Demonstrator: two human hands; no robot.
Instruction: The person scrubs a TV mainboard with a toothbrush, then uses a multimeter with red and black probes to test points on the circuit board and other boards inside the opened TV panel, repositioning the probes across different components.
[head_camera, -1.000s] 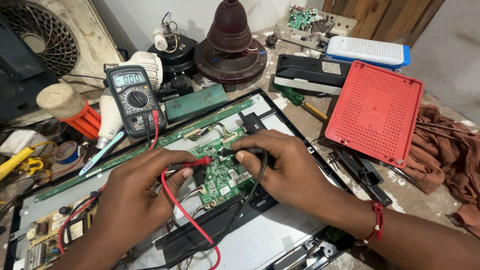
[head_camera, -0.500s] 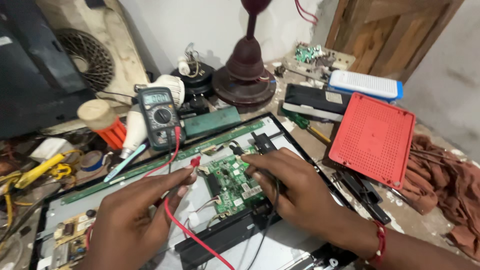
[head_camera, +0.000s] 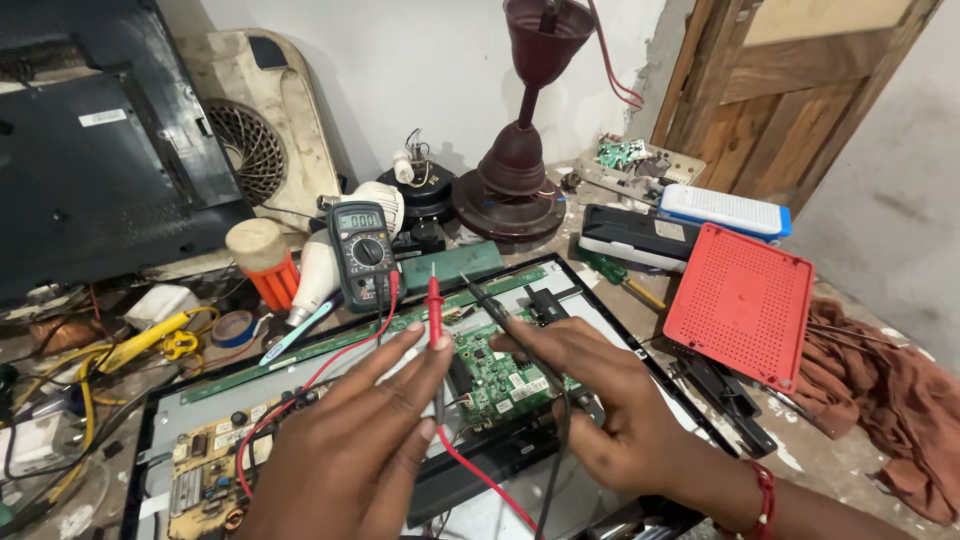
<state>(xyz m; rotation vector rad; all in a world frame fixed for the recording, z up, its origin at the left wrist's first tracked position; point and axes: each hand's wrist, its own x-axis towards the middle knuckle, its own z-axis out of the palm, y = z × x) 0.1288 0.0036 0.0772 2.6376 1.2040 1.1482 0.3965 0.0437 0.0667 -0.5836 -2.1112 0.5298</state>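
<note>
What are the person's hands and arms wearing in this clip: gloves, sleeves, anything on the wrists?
Both hands are bare, no gloves. The left hand shows no ring or band, and no sleeve reaches the visible forearm. The right hand has a red thread bracelet around the wrist; the forearm behind it is uncovered too.

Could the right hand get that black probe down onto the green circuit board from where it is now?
Probably yes. The right hand holds the black probe just above the green circuit board, and nothing lies between them. The left hand with the red probe is beside it, not across.
</note>
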